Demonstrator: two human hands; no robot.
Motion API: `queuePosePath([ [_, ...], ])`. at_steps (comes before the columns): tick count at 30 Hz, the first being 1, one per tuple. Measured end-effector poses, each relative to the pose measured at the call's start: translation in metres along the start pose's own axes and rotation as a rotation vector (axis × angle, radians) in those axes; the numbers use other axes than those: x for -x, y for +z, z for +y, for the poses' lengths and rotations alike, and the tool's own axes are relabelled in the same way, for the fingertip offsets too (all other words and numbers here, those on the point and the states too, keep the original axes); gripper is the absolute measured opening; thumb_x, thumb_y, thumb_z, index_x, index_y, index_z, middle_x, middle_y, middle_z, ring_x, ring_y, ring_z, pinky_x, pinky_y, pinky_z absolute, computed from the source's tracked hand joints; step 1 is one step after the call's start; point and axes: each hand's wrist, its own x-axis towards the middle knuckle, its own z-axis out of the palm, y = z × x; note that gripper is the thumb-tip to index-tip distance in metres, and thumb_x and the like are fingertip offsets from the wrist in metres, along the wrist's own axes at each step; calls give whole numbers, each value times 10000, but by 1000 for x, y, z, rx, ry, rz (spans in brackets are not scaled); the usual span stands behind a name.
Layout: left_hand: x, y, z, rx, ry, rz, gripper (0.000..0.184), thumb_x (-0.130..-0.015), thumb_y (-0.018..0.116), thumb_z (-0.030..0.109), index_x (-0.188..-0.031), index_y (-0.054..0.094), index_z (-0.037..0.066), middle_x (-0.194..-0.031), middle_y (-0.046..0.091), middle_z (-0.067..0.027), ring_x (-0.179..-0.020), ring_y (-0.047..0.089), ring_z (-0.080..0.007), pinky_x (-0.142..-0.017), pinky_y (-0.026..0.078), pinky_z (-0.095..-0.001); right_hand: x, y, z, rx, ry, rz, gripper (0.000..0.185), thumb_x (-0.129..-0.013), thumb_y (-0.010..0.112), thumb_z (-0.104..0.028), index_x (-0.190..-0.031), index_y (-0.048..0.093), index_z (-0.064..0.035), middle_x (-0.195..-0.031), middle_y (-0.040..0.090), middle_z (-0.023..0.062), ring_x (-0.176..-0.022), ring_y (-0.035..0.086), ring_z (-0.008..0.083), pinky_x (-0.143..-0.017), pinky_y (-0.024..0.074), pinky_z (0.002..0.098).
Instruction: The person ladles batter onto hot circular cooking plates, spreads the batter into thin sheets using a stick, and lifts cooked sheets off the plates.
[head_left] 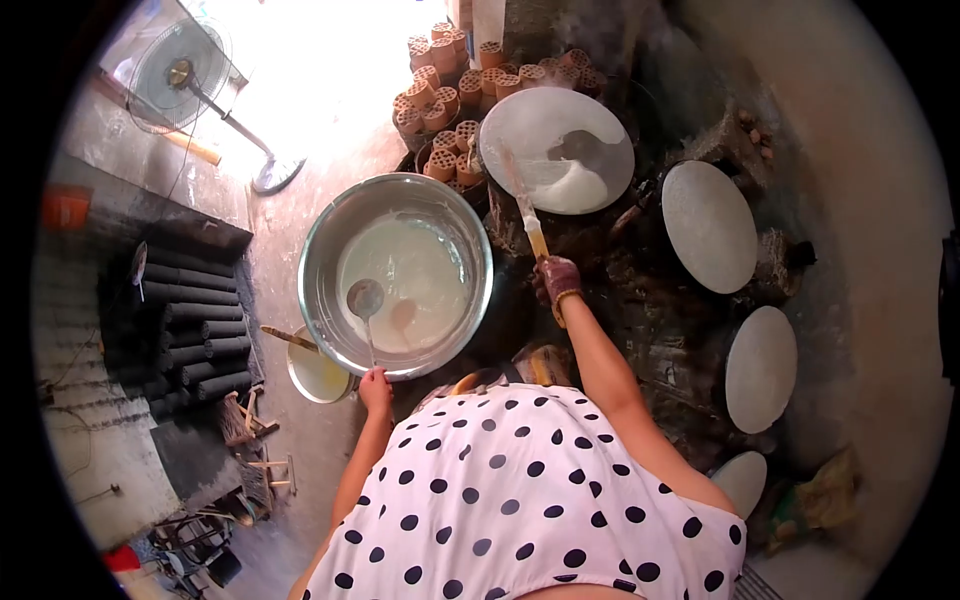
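Note:
My left hand [375,389] is closed around the handle of a ladle [366,299]. The ladle's bowl hangs over a wide metal basin [309,265] with white batter [425,265] inside. My right hand [558,279], in a dark reddish glove, grips a wooden-handled flat paddle [531,222]. The paddle's pale blade reaches over the left edge of a round griddle [620,140]. White liquid covers much of that griddle, with a darker grey patch towards its right side. Whether the blade touches the surface, I cannot tell.
Round white-topped griddles [710,227] curve down the right side. Clay-coloured perforated briquettes [432,115] are heaped behind the basin. A small pot [318,377] with a wooden stick stands left of the basin. Black cylinders [210,320] are stacked further left, below a standing fan [180,75].

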Motion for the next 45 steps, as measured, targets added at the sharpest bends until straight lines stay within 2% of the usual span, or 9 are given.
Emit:
queuePosePath([
  [8, 25, 54, 47, 102, 59, 22, 184, -924, 510, 235, -848, 584, 84, -606, 475, 28, -434, 422, -52, -353, 305, -208, -10, -146, -28, 122, -2, 254, 264, -870, 598, -355, -764, 581, -114, -545, 533, 41, -346, 459, 173, -316, 354, 319],
  [12, 42, 87, 73, 187, 125, 38, 171, -936, 505, 245, -888, 569, 93, -636, 473, 32, -471, 428, -51, -384, 323, -209, -55, -151, -42, -52, -115, 43, 206, -878, 562, -307, -769, 589, -135, -569, 542, 28, -374, 468, 166, -341, 373, 331],
  [15, 54, 110, 93, 259, 145, 49, 166, -948, 503, 253, -914, 549, 98, -660, 482, 29, -485, 438, -59, -396, 335, -209, -79, -143, -4, 366, -211, -319, 176, -881, 551, -219, -846, 649, -78, -625, 630, 81, -459, 592, 192, -386, 466, 338],
  [22, 91, 164, 134, 314, 123, 20, 179, -956, 511, 268, -924, 533, 93, -677, 493, 21, -491, 443, -73, -404, 344, -213, -133, -262, -36, 124, -90, -117, 213, -910, 511, -233, -850, 636, -71, -630, 605, 56, -428, 535, 167, -392, 436, 313],
  [35, 119, 215, 149, 314, 126, -68, 169, -966, 500, 249, -908, 548, 97, -674, 496, 19, -492, 442, -65, -412, 336, -207, -104, -217, -127, 100, 3, 38, 270, -883, 529, -364, -755, 590, -135, -576, 556, 35, -403, 476, 177, -360, 352, 335],
  [38, 120, 214, 158, 306, 133, -73, 166, -965, 502, 244, -907, 549, 96, -674, 495, 18, -491, 440, -67, -411, 333, -209, -105, -192, -167, 180, -76, 73, 276, -913, 509, -367, -812, 608, -130, -582, 581, 32, -408, 509, 189, -405, 414, 347],
  [40, 119, 212, 166, 303, 148, -75, 165, -965, 502, 243, -908, 550, 95, -673, 495, 18, -491, 440, -67, -411, 332, -210, -105, -189, -163, 647, -408, -109, 267, -940, 485, -313, -986, 656, -113, -796, 677, 71, -633, 638, 199, -608, 520, 333],
  [42, 125, 205, 173, 271, 159, -75, 170, -967, 500, 243, -914, 551, 89, -672, 494, 17, -493, 441, -69, -413, 334, -208, -102, -182, -110, 4, -643, -168, 403, -960, 445, -259, -1271, 557, -29, -1300, 563, 104, -1162, 548, 227, -1020, 398, 332],
  [45, 128, 199, 175, 249, 176, -93, 184, -976, 492, 232, -984, 561, 62, -687, 489, 16, -505, 438, -64, -424, 347, -207, -66, -170, -90, 328, -864, 370, 414, -966, 451, -343, -1220, 577, -42, -940, 688, 97, -823, 649, 222, -706, 490, 354],
])
